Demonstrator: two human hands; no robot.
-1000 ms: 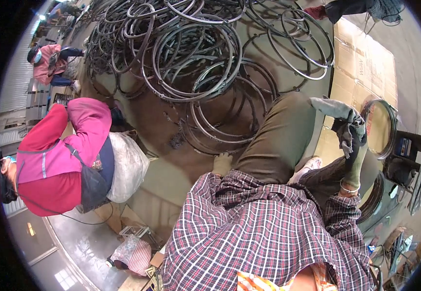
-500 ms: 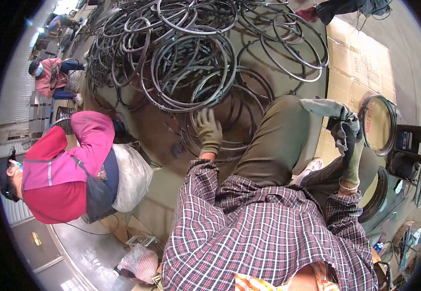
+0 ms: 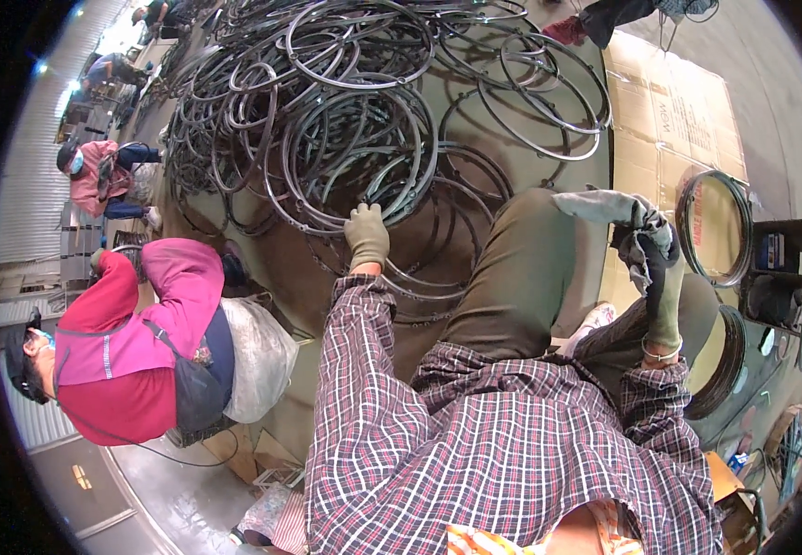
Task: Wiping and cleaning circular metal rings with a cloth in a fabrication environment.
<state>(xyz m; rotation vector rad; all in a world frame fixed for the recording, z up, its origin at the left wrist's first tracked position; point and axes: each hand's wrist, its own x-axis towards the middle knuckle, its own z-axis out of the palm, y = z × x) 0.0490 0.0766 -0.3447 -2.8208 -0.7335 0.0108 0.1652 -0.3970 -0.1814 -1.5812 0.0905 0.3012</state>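
My left hand point(image 3: 366, 237), in an olive work glove, reaches to the near edge of a large pile of metal hoops point(image 3: 355, 83). Its fingers are curled over the rim of a hoop point(image 3: 304, 222) at the front of the pile. Other thin hoops point(image 3: 428, 285) lie on the brown surface just beyond my left knee. My right hand point(image 3: 652, 248), also gloved, rests by my right thigh with a grey cloth point(image 3: 604, 209) bunched in and around it. The cloth reaches across to my left knee and hides most of the right fingers.
A person in pink and red point(image 3: 133, 342) sits close on my left; another person point(image 3: 100, 176) sits farther off. At right are a flattened cardboard sheet point(image 3: 664, 120), a stack of hoops point(image 3: 681, 227) leaning on it and a dark open box point(image 3: 780, 259).
My left hand has moved slightly left and closed its outstretched fingers on the hoop's rim. The view has shifted a little. My right hand and the cloth stay by my thigh.
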